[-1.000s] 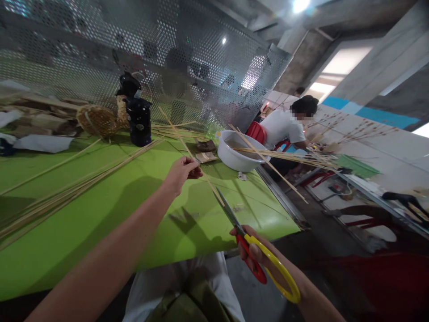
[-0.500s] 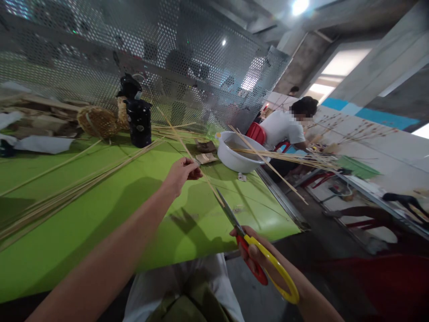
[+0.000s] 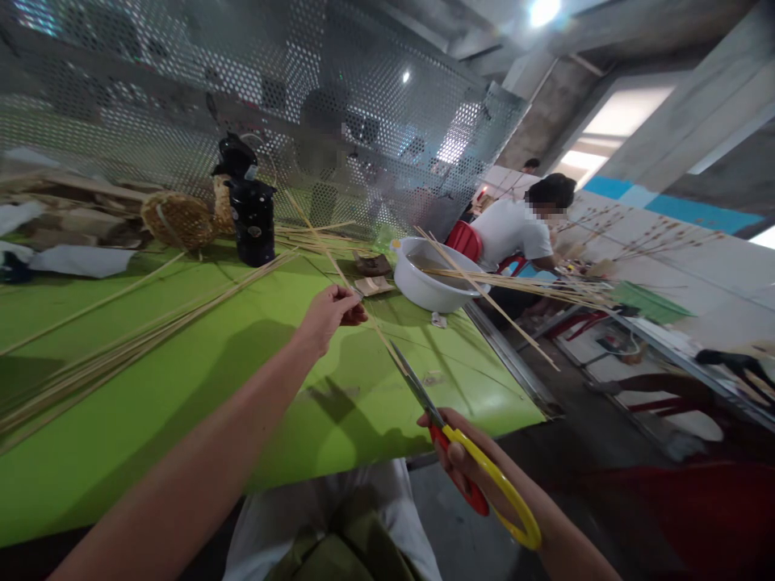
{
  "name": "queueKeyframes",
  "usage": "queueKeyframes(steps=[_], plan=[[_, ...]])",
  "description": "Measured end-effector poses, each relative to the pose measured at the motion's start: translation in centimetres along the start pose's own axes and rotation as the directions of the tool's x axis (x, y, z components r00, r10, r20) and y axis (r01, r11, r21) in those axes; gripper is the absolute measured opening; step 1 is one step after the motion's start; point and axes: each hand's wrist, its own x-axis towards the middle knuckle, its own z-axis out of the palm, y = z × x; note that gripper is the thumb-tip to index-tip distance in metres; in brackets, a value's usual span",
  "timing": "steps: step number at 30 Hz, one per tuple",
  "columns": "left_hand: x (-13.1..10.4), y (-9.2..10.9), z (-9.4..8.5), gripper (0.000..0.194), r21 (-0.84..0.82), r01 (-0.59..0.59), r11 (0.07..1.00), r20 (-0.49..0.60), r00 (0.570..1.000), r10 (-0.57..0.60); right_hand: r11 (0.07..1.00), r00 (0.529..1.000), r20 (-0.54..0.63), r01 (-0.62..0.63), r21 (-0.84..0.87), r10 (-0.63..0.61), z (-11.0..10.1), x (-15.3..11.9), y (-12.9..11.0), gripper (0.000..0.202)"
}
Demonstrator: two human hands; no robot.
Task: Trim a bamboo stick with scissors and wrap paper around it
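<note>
Between thumb and fingers, my left hand [image 3: 336,313] pinches a thin bamboo strip [image 3: 387,345] over the green table [image 3: 291,395]. The strip runs from the back of the table, through the hand, down toward my right. My right hand [image 3: 463,452] grips scissors [image 3: 424,395] with one yellow and one red handle. Their blades point up and to the left, looking closed or nearly so, and lie at the near end of the strip. Whether the blades touch the strip I cannot tell. Just beyond my left hand are short curved pieces of bamboo [image 3: 372,285].
A white basin [image 3: 436,294] with long strips across it stands at the table's right edge. Long strips [image 3: 151,327] lie at left, near a black bottle [image 3: 253,222] and a woven basket [image 3: 175,219]. A perforated metal screen [image 3: 363,97] rises behind. Another person [image 3: 514,222] sits at right.
Almost nothing differs. The scissors and my right hand have shifted very slightly to the right and down, and the view has moved a little. My left hand keeps its pinch on the strip.
</note>
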Motion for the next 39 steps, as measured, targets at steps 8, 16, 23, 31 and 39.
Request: queueKeyframes(steps=[8,16,23,31,39], plan=[[0.0,0.0,0.0,0.010,0.002,-0.003,1.000,0.001,1.000,0.003,0.999,0.997,-0.065,-0.033,0.035,0.035,0.6,-0.2,-0.9,0.064],[0.0,-0.2,0.1,0.009,-0.002,-0.004,1.000,0.014,1.000,0.004,0.999,0.999,-0.046,0.011,0.030,-0.010,0.4,0.5,-0.1,0.065],[-0.1,-0.1,0.2,0.010,0.005,-0.010,1.000,0.013,1.000,0.010,0.999,0.999,0.004,-0.036,0.007,0.035,-0.1,-0.1,-0.3,0.059],[-0.2,0.3,0.3,0.010,-0.002,0.004,1.000,-0.016,1.000,-0.005,0.998,0.998,0.019,-0.055,0.037,0.054,-0.5,-0.8,0.0,0.059],[0.2,-0.3,0.0,0.011,-0.009,-0.001,1.000,-0.005,1.000,0.001,0.998,0.998,0.030,-0.064,0.021,0.064,-0.5,-0.8,-0.5,0.061]])
